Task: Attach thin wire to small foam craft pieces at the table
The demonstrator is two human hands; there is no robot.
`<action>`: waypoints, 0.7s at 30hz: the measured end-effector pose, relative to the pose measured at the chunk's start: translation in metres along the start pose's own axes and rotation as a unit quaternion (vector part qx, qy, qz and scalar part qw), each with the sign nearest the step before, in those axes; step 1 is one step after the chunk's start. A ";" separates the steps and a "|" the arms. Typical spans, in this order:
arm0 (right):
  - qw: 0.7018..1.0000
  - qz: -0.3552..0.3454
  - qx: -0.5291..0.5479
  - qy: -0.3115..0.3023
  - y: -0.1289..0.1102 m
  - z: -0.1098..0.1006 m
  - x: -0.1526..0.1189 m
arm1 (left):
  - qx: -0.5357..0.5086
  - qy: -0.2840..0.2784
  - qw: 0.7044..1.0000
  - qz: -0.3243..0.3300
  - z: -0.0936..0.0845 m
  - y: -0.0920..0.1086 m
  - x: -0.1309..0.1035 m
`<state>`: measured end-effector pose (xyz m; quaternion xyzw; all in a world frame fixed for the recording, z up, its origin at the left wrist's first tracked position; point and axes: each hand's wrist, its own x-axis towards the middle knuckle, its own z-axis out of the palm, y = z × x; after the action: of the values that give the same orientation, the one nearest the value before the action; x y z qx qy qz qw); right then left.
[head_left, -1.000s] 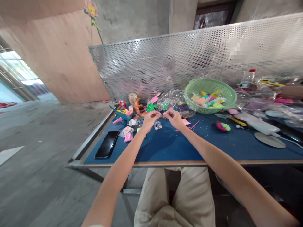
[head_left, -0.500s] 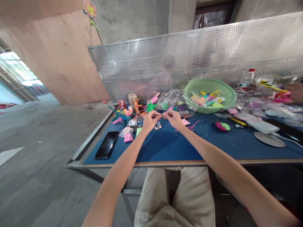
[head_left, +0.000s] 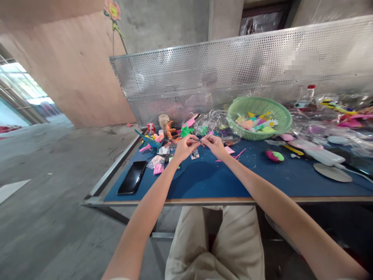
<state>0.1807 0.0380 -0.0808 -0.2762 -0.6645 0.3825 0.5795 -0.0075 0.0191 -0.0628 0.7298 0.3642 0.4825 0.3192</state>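
Above the blue table top (head_left: 204, 179), my left hand (head_left: 186, 147) and my right hand (head_left: 214, 145) face each other, fingertips almost touching. Both are closed in a pinch; what lies between the fingers is too small to make out, though thin clear strands show near them. Just behind my left hand is a green spiky piece (head_left: 185, 130) with a pink piece (head_left: 190, 122) above it. A small clear packet (head_left: 194, 154) lies below the fingertips. Pink strips (head_left: 239, 154) rest right of my right hand.
A black phone (head_left: 132, 177) lies at the left front. Behind stand a green basket (head_left: 284, 126) of colourful pieces and a perforated metal screen (head_left: 169, 77). At right are a bottle (head_left: 305, 99), a white device (head_left: 328, 156), plastic bags and another person's hand (head_left: 365, 111).
My hands stay nearly in place, with a slight shift of the fingers. The view has moved slightly. At the far right, the other person's hand has changed position.
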 end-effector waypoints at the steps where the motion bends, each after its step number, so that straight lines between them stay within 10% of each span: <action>1: 1.000 0.004 0.006 -0.004 0.000 0.000 0.000 | 0.000 -0.002 1.000 -0.001 0.001 -0.001 0.000; 12: 0.999 0.022 -0.028 0.015 -0.006 0.000 0.000 | 0.176 0.055 0.978 0.100 0.001 0.002 -0.002; 21: 0.996 0.058 -0.019 0.061 -0.010 0.010 -0.003 | 0.385 0.109 0.887 0.229 -0.002 -0.001 -0.002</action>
<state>0.1726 0.0280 -0.0745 -0.3481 -0.6184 0.3850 0.5901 -0.0106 0.0184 -0.0642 0.8011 0.3769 0.4407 -0.1480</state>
